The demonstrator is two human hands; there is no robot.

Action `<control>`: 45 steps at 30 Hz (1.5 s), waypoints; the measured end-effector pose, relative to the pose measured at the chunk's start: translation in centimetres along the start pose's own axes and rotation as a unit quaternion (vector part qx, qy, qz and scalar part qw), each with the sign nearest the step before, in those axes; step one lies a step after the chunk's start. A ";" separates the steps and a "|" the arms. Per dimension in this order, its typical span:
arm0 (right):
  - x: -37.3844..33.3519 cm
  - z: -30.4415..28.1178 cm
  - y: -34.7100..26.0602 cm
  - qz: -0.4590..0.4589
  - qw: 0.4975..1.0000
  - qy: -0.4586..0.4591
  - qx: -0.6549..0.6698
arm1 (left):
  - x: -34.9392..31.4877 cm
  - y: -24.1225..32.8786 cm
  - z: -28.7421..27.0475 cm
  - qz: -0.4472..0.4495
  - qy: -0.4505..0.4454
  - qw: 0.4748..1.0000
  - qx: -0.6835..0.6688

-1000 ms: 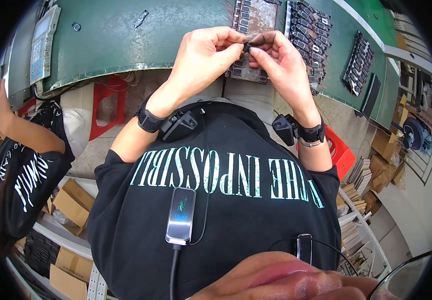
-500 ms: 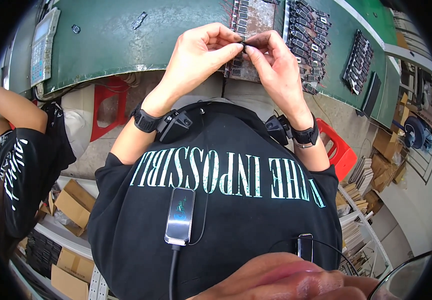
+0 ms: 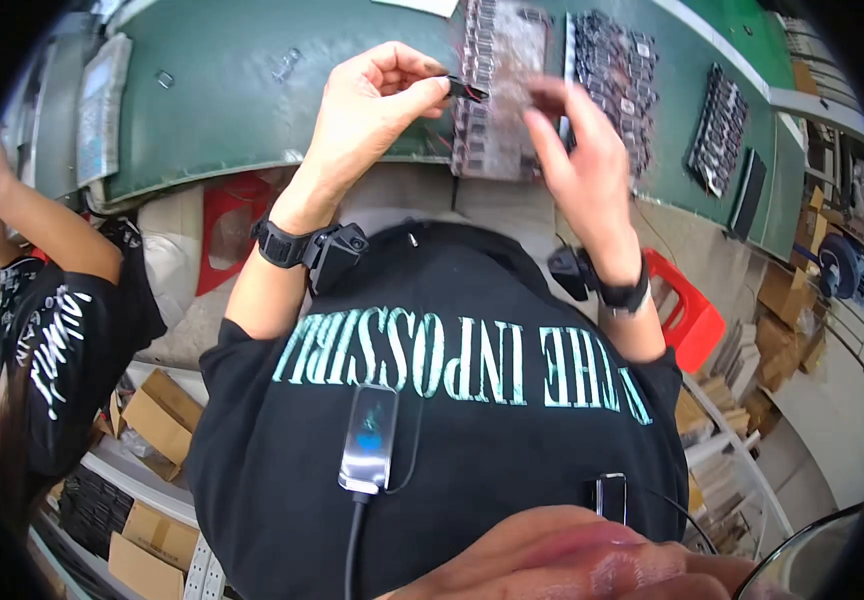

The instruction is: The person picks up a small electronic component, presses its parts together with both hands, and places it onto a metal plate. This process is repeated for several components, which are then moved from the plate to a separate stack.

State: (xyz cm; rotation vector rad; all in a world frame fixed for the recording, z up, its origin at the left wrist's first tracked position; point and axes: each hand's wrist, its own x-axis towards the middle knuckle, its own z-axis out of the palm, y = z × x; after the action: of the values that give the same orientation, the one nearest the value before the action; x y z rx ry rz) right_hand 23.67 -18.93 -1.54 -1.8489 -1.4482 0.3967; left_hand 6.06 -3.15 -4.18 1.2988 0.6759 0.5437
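Small black part (image 3: 464, 87) pinched in the left hand (image 3: 372, 105)

The part juts rightward from the left thumb and fingertips, over the left edge of the worn metal plate (image 3: 510, 150) — a red wire (image 3: 473, 91) shows on it. The right hand (image 3: 588, 150), blurred, is unclenched, thumb and fingers parted, over the plate's right side. Half a second ago both hands' fingertips met around the part — now they are apart

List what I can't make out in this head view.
In the head view, now:
Black part: held end hidden by left hand.
Right hand: motion-blurred, contents unclear.
White sheet: cut off by top edge.
Co-worker's arm: cut off by dark left rim.
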 end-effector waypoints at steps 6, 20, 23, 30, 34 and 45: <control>-1.3 -0.9 -0.8 -0.106 0.971 -0.029 -0.211 | 6.4 2.1 -3.4 0.090 0.073 0.931 0.346; -1.1 -0.2 -0.7 -0.055 0.977 -0.067 -0.196 | 10.2 1.2 -2.8 0.217 0.124 0.803 0.541; -0.9 -0.4 -0.8 -0.049 0.974 -0.084 -0.205 | 10.5 0.3 -3.3 0.307 0.109 0.760 0.563; -1.6 -0.3 -1.3 -0.053 0.967 -0.069 -0.239 | 9.9 -2.0 -3.2 0.385 0.095 0.674 0.624; -1.9 -0.1 -1.5 -0.061 0.964 -0.062 -0.252 | 9.5 -2.2 -3.2 0.364 0.067 0.702 0.608; -0.6 -0.2 -1.4 -0.087 0.967 -0.086 -0.226 | 3.0 1.4 -12.0 0.299 0.250 0.732 0.559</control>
State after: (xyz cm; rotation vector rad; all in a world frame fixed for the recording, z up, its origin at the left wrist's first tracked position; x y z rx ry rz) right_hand 22.59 -19.47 -0.57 -2.0511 -1.9279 0.1478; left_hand -0.49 7.39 -4.75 2.6144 1.1082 1.1261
